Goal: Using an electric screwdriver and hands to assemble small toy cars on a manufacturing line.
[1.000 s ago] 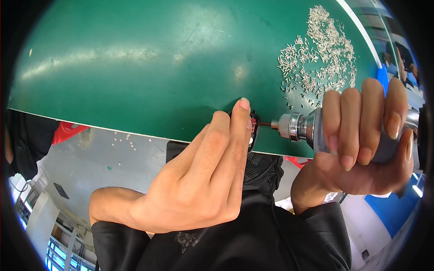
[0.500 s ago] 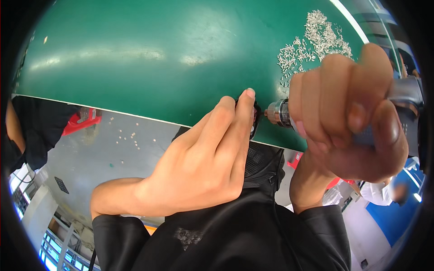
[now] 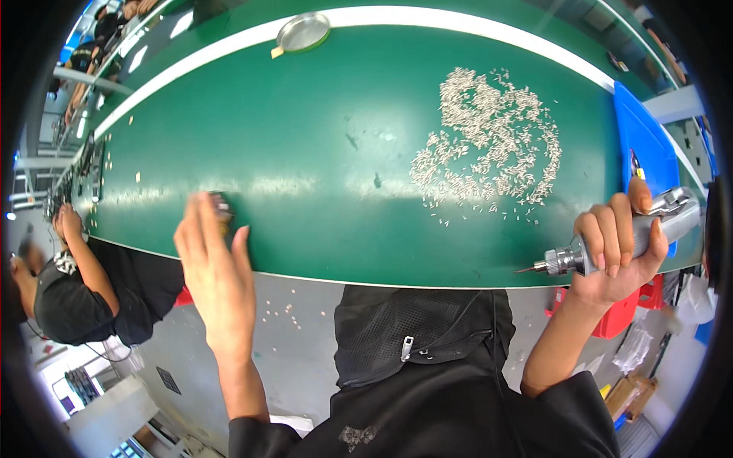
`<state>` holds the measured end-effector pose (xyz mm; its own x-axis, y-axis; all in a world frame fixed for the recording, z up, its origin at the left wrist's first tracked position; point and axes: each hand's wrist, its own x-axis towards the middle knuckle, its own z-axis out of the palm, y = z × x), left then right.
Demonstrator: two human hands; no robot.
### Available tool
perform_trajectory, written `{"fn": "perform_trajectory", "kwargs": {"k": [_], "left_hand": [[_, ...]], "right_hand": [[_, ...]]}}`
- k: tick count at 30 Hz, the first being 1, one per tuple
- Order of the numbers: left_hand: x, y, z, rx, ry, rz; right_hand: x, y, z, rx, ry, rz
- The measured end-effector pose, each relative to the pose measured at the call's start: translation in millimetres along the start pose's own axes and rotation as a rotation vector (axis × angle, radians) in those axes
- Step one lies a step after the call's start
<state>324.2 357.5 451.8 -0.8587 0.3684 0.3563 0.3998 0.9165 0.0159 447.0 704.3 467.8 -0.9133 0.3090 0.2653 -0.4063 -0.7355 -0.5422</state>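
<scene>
On the left side of the green table, my left hand [image 3: 217, 267] is blurred by motion, with a small dark part [image 3: 221, 206] at its fingers. The part is smeared too, so its kind does not show. My right hand [image 3: 615, 248] grips a grey power screwdriver [image 3: 676, 221] near the table's front right. Its thin bit [image 3: 527, 270] points left and touches nothing. Many small silvery screws [image 3: 489, 122] lie in a loose heap on the table, beyond and to the left of the screwdriver.
A shallow round dish [image 3: 303, 33] stands by the far white edge. At the right is a blue tray [image 3: 637, 126]. Another person [image 3: 84, 294] works at the far left, beside a row of dark parts [image 3: 92, 172]. Red stools show below the right table edge.
My left hand has swung left, away from the screwdriver, with the dark part. My right hand and the screwdriver have drawn back from it, lower in view. The view has shifted too.
</scene>
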Motion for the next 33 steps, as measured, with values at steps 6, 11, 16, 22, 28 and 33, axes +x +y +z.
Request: {"fn": "perform_trajectory", "kwargs": {"k": [6,11,16,22,28,33], "left_hand": [[44,58,6,-0.333,0.063,0.321],[73,98,34,-0.526,-0.001,0.518],[81,110,41,-0.544,-0.036,0.569],[86,111,45,-0.369,0.035,0.771],[91,108,44,-0.338,0.035,0.835],[78,101,37,-0.508,0.069,0.613]], "right_hand": [[-35,-5,-34,0.042,0.275,-0.089],[-40,-1,-38,0.054,0.272,-0.07],[-40,-8,-42,0.088,0.259,-0.033],[-39,-10,-44,0.124,0.23,-0.017],[-40,-9,-42,0.137,0.231,-0.025],[-41,-5,-39,0.114,0.249,-0.039]]}}
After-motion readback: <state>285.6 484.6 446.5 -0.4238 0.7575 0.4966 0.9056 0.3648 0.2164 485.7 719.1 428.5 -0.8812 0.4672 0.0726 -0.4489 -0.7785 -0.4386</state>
